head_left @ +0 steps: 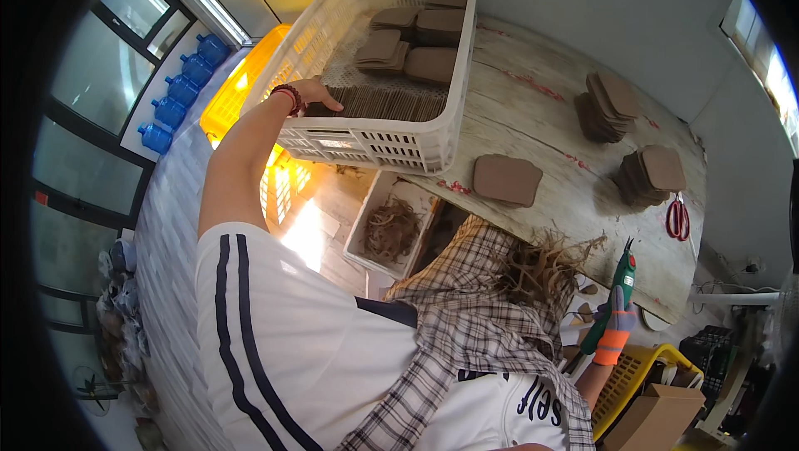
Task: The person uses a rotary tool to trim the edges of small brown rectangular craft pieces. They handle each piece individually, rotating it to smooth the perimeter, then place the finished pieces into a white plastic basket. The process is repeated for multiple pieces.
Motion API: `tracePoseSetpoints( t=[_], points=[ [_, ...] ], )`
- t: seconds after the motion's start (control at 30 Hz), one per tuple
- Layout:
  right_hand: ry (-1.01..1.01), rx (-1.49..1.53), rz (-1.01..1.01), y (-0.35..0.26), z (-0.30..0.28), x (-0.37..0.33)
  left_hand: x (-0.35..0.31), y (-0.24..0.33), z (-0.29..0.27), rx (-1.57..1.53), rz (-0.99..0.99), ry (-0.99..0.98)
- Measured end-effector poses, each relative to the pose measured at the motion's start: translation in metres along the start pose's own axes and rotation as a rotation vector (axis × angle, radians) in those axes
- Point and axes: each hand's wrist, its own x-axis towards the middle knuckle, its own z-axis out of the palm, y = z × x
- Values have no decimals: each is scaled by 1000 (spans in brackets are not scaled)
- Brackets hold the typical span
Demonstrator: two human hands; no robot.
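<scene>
L hand (315, 95) reaches into white slatted crate (391, 139) at far-left end of worktop (541, 118); fingers curled over a row of brown flat pieces (391, 104) stood on edge, touching them. Grip on any one piece: cannot tell. More brown pieces stacked flat deeper in crate. R hand (616, 326), in orange/grey glove, closed round green powered cutter (617, 289), tip up, at worktop's near edge. On worktop: single brown piece (508, 179), two stacks (609, 106), red scissors (677, 218). Fibre scraps in tray (391, 230) below.
</scene>
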Motion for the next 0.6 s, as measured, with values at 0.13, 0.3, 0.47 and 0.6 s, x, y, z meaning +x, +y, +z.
tracePoseSetpoints(
  t=[0.13, 0.3, 0.47, 0.6],
  points=[
    [3, 46, 41, -8, -5, -6, 13, -1, -3, 243, 246, 184],
    [-34, 23, -6, -24, -5, -28, 13, 27, 1, 212, 623, 770],
    [-2, 15, 3, -14, -13, -37, -129, 119, 155, -95, 1432, 455],
    [-40, 13, -2, -8, -15, -37, -74, 138, 258, 225, 1481, 362]
  ],
)
